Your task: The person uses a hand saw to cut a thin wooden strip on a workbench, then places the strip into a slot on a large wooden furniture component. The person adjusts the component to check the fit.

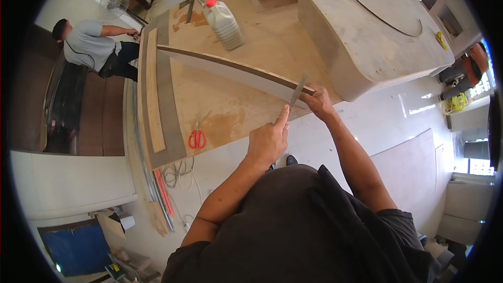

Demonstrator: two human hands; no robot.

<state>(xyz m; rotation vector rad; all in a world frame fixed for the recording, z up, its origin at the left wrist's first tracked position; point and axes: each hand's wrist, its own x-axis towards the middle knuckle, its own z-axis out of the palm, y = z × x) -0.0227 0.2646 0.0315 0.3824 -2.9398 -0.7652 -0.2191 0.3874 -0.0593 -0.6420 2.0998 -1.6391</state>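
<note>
A long, narrow wooden board [225, 73] stands on edge across the worktable [209, 126], its edge brown and its near side pale. Around the board's near right end my right hand [318, 102] is closed. My left hand [266, 145] grips a flat grey file [299, 88], the index finger stretched along it. The file lies across the board's edge, just left of my right hand. My fist hides the file's lower end.
Red-handled scissors [197, 138], a white jug with a red cap [224, 25] and a wooden strip [153, 94] lie or stand on the table. A large pale box-shaped piece [361, 36] is at the right. Another person [97, 47] stands beyond the left edge. Cables [178, 174] lie on the floor.
</note>
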